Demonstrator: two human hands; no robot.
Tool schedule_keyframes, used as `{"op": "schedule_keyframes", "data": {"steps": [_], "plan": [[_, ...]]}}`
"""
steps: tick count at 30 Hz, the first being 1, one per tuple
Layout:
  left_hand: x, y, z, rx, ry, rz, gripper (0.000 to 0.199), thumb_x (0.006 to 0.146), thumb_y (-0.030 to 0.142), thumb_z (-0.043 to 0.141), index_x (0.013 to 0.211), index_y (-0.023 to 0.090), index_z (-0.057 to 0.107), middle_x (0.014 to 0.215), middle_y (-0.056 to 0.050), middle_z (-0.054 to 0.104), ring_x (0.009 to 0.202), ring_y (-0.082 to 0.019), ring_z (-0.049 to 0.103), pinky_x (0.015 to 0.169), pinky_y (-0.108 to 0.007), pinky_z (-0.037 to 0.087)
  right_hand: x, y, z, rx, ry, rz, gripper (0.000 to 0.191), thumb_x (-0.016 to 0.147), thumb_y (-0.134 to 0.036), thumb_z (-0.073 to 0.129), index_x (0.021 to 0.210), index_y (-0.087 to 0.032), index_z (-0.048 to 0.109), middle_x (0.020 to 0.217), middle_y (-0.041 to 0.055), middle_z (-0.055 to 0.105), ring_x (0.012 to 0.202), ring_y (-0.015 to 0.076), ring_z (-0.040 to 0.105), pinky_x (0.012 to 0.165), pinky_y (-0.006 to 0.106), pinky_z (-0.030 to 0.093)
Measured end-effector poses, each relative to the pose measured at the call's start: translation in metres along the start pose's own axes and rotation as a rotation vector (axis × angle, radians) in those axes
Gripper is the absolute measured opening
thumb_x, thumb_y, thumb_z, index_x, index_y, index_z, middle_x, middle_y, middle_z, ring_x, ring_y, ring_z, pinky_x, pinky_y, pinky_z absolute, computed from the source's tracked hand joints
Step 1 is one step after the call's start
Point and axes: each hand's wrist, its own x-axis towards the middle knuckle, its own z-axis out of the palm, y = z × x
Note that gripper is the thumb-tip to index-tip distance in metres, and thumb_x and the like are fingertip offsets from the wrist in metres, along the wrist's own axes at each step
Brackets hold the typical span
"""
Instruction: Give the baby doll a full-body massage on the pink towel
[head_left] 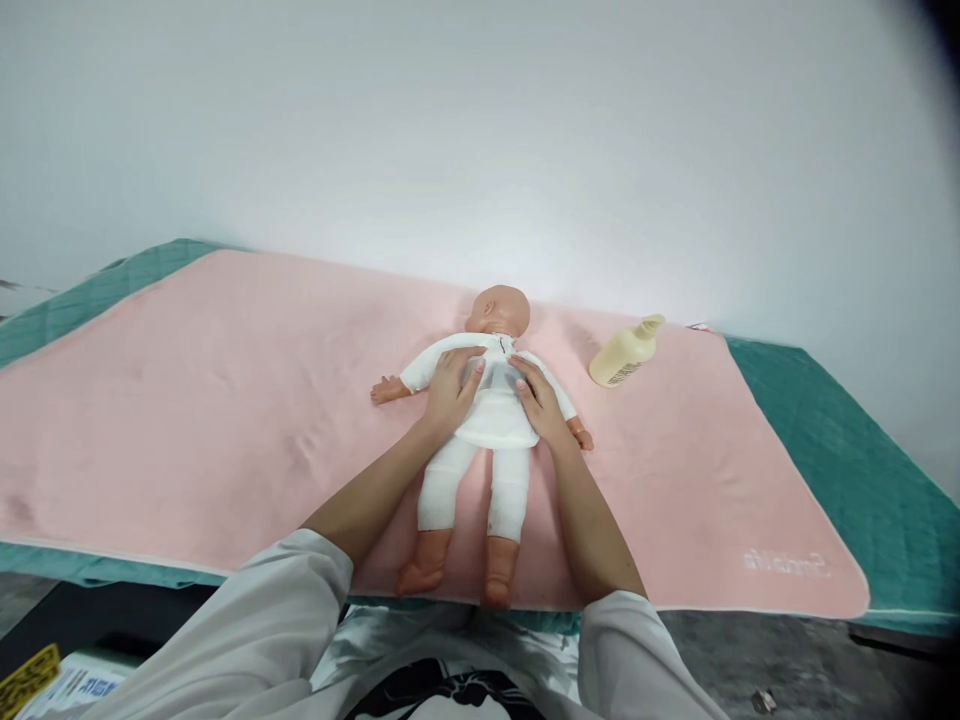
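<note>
A baby doll (496, 418) with a white cloth body lies face down on a pink mat (300, 400), its head toward the wall and its feet toward me. Both my hands rest on its upper back. My left hand (454, 388) lies on the left side of the back, fingers stretched out and thumb apart. On the right side, my right hand (538, 398) lies with its fingers extended toward the middle. Some of the doll's back shows between the hands. Neither hand grips anything.
A pale yellow pump bottle (624, 356) lies tilted on the mat, right of the doll. Beneath the mat is a green quilted cover (847, 480). A white wall (480, 140) rises behind. At lower left, a box (82, 682) sits below the table edge.
</note>
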Motion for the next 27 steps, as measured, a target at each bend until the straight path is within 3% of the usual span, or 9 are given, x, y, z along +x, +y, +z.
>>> {"op": "schedule_keyframes", "data": {"steps": [5,14,27], "plan": [[-0.002,0.000,0.000,-0.069,0.064,-0.070,0.039,0.101,0.045,0.035,0.104,0.020,0.065,0.106,-0.007,0.069,0.103,-0.022,0.059,0.096,-0.039,0.043,-0.001,0.002,-0.001,0.016,0.044,0.009,0.048,0.097,-0.054,0.040,0.132,-0.027,0.058,0.141,0.0060,0.056,0.137,0.0221,0.047,0.120,0.042,0.032],[-0.003,-0.010,0.005,-0.168,0.103,-0.220,0.037,0.100,0.045,0.038,0.097,0.020,0.066,0.100,-0.007,0.069,0.099,-0.022,0.060,0.093,-0.037,0.044,-0.003,0.002,-0.003,0.016,0.079,-0.013,0.044,0.098,-0.050,0.040,0.129,-0.026,0.060,0.137,0.0073,0.057,0.134,0.0223,0.049,0.118,0.043,0.035],[0.001,-0.015,-0.002,-0.121,-0.015,-0.198,0.036,0.099,0.041,0.038,0.085,0.020,0.064,0.088,-0.006,0.067,0.089,-0.021,0.061,0.085,-0.036,0.044,-0.007,-0.004,-0.005,-0.055,0.104,-0.012,0.039,0.099,-0.047,0.040,0.125,-0.026,0.062,0.134,0.0079,0.058,0.131,0.0213,0.050,0.116,0.043,0.037]]}}
